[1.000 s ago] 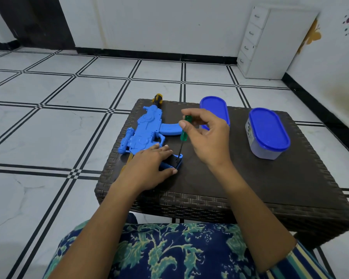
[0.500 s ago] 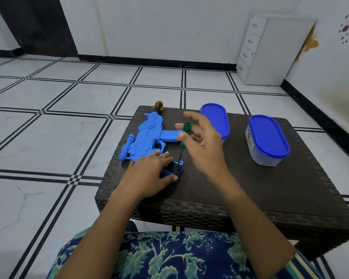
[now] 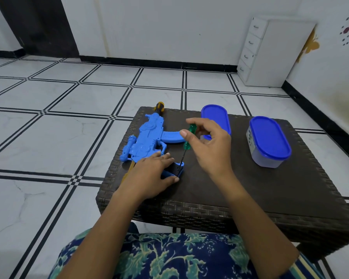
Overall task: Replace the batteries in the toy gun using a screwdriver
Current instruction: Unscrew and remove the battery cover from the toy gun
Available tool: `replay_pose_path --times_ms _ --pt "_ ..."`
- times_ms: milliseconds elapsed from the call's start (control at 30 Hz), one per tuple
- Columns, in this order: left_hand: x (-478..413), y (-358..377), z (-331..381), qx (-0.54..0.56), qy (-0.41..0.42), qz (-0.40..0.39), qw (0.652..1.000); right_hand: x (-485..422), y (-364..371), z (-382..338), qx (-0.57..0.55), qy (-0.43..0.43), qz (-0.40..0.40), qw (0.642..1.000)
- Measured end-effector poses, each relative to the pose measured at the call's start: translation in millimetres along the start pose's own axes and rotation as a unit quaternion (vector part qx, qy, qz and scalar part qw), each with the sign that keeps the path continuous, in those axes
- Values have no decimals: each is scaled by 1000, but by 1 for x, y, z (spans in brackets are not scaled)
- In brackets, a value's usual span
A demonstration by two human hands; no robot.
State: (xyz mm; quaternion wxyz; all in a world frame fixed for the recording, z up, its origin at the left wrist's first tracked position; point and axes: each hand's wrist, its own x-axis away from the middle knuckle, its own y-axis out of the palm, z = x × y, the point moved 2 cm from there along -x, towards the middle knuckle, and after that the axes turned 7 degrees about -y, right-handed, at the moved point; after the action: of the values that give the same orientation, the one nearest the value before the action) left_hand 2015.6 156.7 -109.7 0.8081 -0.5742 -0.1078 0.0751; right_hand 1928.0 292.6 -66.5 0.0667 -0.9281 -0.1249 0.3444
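Note:
A blue toy gun (image 3: 147,137) lies on its side on the left part of a dark woven table (image 3: 250,190). My left hand (image 3: 151,174) presses flat on the gun's grip end near the table's front. My right hand (image 3: 212,146) holds a green-handled screwdriver (image 3: 188,137) upright between thumb and fingers. Its thin shaft points down and the tip rests on the blue grip piece (image 3: 179,170) beside my left fingers.
A second tool with a yellow and black handle (image 3: 159,106) sticks out behind the gun at the table's far edge. A blue lid (image 3: 216,119) lies behind my right hand. A lidded container (image 3: 268,140) stands at the right. A white drawer unit (image 3: 270,51) is by the wall.
My right fingers have shifted on the screwdriver handle, as in turning it. The tip stays on the same spot and my left hand has not moved. The camera has tilted slightly.

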Motion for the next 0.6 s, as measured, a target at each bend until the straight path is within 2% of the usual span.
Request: replay_pose_path --times_ms 467,600 --pt "-3 3 -3 1 3 4 1000 -5 -11 -5 15 -5 59 998" --pt "-3 3 -3 1 3 6 1000 -7 -17 0 48 -7 75 996"
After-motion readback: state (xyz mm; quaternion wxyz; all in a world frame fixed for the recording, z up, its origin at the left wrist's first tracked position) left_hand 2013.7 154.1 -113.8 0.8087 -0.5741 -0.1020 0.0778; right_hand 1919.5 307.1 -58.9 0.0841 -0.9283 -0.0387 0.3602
